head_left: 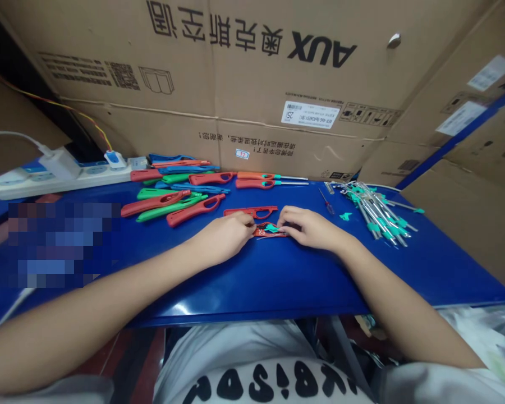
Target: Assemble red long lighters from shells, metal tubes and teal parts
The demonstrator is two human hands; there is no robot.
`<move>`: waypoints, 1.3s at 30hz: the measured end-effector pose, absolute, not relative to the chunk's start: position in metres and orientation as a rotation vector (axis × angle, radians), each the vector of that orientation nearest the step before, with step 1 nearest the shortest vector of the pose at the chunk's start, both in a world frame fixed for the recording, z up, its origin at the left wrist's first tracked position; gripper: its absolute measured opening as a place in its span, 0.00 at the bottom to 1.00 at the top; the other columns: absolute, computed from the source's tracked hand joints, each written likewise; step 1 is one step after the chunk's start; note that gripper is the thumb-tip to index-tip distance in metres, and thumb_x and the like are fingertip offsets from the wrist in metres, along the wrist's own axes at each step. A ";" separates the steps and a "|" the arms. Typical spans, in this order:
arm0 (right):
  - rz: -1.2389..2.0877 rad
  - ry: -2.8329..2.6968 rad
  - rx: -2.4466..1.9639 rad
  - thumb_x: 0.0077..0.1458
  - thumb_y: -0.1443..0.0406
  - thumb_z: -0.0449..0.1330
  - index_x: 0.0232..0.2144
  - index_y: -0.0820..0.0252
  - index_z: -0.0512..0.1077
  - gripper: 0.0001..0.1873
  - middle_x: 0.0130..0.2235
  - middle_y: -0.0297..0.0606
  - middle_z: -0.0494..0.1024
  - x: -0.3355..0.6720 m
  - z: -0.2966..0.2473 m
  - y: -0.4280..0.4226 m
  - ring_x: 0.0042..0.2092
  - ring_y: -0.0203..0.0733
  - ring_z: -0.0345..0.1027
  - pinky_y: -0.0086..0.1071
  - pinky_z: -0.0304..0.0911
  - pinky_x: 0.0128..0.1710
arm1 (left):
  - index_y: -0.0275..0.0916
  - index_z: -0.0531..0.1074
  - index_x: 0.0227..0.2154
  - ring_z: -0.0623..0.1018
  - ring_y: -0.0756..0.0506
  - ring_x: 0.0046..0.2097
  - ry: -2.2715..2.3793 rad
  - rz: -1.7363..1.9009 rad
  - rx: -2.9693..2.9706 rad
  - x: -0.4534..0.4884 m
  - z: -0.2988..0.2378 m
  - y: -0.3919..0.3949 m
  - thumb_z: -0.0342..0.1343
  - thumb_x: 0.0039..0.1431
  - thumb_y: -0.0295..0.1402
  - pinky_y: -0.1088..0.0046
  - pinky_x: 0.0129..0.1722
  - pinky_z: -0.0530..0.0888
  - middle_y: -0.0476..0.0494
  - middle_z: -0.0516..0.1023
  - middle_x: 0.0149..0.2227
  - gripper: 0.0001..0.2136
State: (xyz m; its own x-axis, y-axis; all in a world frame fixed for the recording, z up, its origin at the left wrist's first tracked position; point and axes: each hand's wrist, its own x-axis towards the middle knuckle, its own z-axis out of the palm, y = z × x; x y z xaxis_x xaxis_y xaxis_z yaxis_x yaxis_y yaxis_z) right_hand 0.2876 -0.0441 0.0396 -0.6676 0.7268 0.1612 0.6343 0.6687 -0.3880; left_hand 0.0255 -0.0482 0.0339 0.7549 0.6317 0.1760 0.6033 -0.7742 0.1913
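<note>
Cardboard [244, 78] lettered "AUX" (upside down) stands beyond the held casing [259, 231].

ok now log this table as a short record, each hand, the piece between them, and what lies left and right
left hand: at the left end of the near red shell
right hand: at its right end, by the green piece
near red shell: open, green piece showing inside
far red shell: just beyond the near one
left side: red, green, blue and orange handles, power strip
right side: screwdriver, heap of metal rods with green parts
</note>
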 end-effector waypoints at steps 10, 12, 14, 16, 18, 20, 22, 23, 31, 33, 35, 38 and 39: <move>0.441 -2.585 -1.079 0.66 0.66 0.55 0.38 0.58 0.73 0.07 0.42 0.40 0.75 0.279 0.037 -0.048 0.42 0.41 0.70 0.34 0.65 0.43 | 0.35 0.78 0.47 0.78 0.39 0.50 0.897 0.464 2.756 0.022 0.031 -0.046 0.51 0.68 0.29 0.61 0.53 0.74 0.35 0.80 0.46 0.12; 0.430 -2.586 -1.090 0.66 0.66 0.55 0.38 0.58 0.73 0.07 0.41 0.40 0.75 0.278 0.037 -0.048 0.42 0.42 0.70 0.34 0.66 0.43 | 0.35 0.76 0.50 0.78 0.39 0.51 0.904 0.503 2.743 0.022 0.030 -0.046 0.52 0.67 0.28 0.61 0.53 0.74 0.36 0.79 0.47 0.13; 0.404 -2.604 -1.103 0.66 0.66 0.54 0.38 0.58 0.73 0.07 0.42 0.40 0.75 0.278 0.038 -0.049 0.42 0.42 0.71 0.34 0.65 0.43 | 0.35 0.74 0.52 0.77 0.39 0.51 0.903 0.530 2.731 0.023 0.029 -0.047 0.52 0.66 0.28 0.61 0.52 0.74 0.36 0.78 0.48 0.13; 0.353 -2.647 -1.115 0.67 0.65 0.54 0.38 0.58 0.72 0.07 0.42 0.40 0.75 0.276 0.040 -0.051 0.41 0.41 0.70 0.33 0.64 0.42 | 0.36 0.74 0.51 0.76 0.39 0.51 0.884 0.530 2.706 0.023 0.029 -0.048 0.52 0.66 0.28 0.62 0.52 0.74 0.37 0.77 0.47 0.13; 0.280 -2.703 -1.123 0.67 0.65 0.53 0.38 0.58 0.70 0.07 0.41 0.40 0.74 0.275 0.041 -0.053 0.39 0.41 0.69 0.32 0.62 0.38 | 0.36 0.74 0.49 0.76 0.39 0.50 0.874 0.524 2.663 0.024 0.028 -0.048 0.53 0.67 0.30 0.61 0.51 0.74 0.37 0.77 0.46 0.11; 0.206 -2.755 -1.126 0.68 0.66 0.51 0.39 0.58 0.68 0.06 0.41 0.40 0.74 0.273 0.042 -0.055 0.35 0.40 0.67 0.32 0.59 0.34 | 0.37 0.73 0.48 0.76 0.39 0.51 0.887 0.536 2.612 0.024 0.028 -0.048 0.54 0.66 0.31 0.61 0.51 0.74 0.38 0.77 0.47 0.10; 0.148 -2.787 -1.120 0.69 0.66 0.50 0.39 0.58 0.67 0.07 0.41 0.40 0.73 0.272 0.042 -0.056 0.33 0.39 0.65 0.32 0.57 0.32 | 0.38 0.72 0.47 0.75 0.39 0.52 0.893 0.550 2.575 0.024 0.028 -0.047 0.55 0.65 0.31 0.60 0.53 0.73 0.39 0.76 0.48 0.10; 0.128 -2.796 -1.116 0.69 0.66 0.49 0.39 0.58 0.66 0.07 0.41 0.40 0.73 0.272 0.041 -0.057 0.32 0.39 0.64 0.32 0.56 0.31 | 0.39 0.72 0.47 0.75 0.39 0.52 0.888 0.548 2.566 0.024 0.027 -0.046 0.55 0.65 0.31 0.60 0.54 0.73 0.39 0.76 0.48 0.09; 0.060 -2.819 -1.089 0.70 0.65 0.46 0.39 0.59 0.66 0.10 0.42 0.42 0.73 0.271 0.036 -0.056 0.34 0.40 0.65 0.33 0.52 0.29 | 0.38 0.75 0.47 0.75 0.40 0.50 0.907 0.530 2.543 0.025 0.026 -0.044 0.55 0.64 0.34 0.60 0.53 0.73 0.39 0.75 0.46 0.11; 0.043 -2.816 -1.091 0.70 0.64 0.46 0.39 0.59 0.66 0.10 0.42 0.42 0.73 0.270 0.035 -0.056 0.34 0.40 0.65 0.32 0.51 0.29 | 0.38 0.75 0.47 0.75 0.40 0.50 0.916 0.530 2.531 0.025 0.026 -0.044 0.56 0.64 0.34 0.60 0.53 0.73 0.39 0.75 0.45 0.11; 0.033 -2.810 -1.087 0.70 0.64 0.46 0.39 0.59 0.66 0.10 0.42 0.42 0.73 0.270 0.035 -0.056 0.33 0.40 0.64 0.32 0.51 0.29 | 0.37 0.75 0.46 0.75 0.40 0.49 0.919 0.531 2.520 0.025 0.027 -0.044 0.56 0.64 0.34 0.61 0.52 0.74 0.39 0.75 0.45 0.11; 0.030 -2.801 -1.069 0.70 0.65 0.46 0.39 0.59 0.67 0.11 0.42 0.42 0.73 0.270 0.035 -0.057 0.34 0.40 0.64 0.32 0.51 0.29 | 0.36 0.76 0.46 0.76 0.40 0.48 0.922 0.523 2.521 0.025 0.028 -0.044 0.57 0.63 0.34 0.62 0.50 0.74 0.39 0.75 0.43 0.11; 0.032 -2.800 -1.060 0.70 0.65 0.46 0.39 0.59 0.67 0.11 0.42 0.42 0.73 0.270 0.035 -0.057 0.34 0.40 0.65 0.32 0.51 0.29 | 0.36 0.76 0.46 0.76 0.40 0.48 0.921 0.517 2.524 0.025 0.028 -0.044 0.57 0.63 0.33 0.62 0.50 0.74 0.40 0.75 0.43 0.11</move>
